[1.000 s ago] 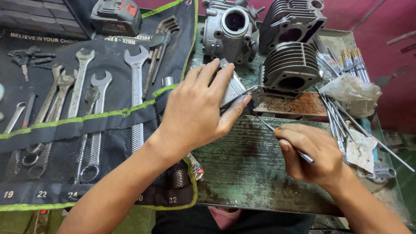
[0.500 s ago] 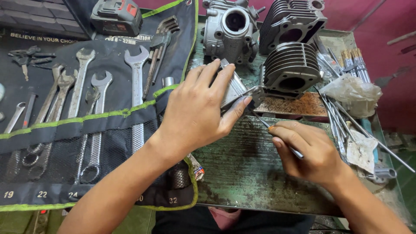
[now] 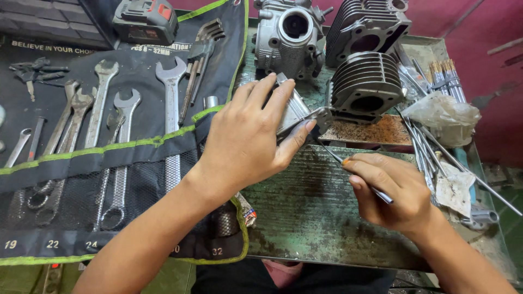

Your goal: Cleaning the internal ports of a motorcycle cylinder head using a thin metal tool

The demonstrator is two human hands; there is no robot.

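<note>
Small grey cast-metal engine part [image 3: 297,111] pinched by left hand [image 3: 248,139], thin steel pick [image 3: 354,174] gripped by right hand [image 3: 397,193], finned grey cylinder [image 3: 362,87] at one o'clock.

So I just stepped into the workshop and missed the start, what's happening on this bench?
A person is working with both bare hands on a worn green metal bench. The left hand presses down on a small grey metal engine part, holding it in place. The right hand holds a thin metal tool like a pen, with its tip at the part's edge. Finned engine cylinders stand just behind, and a black tool roll of spanners lies open to the left.
</note>
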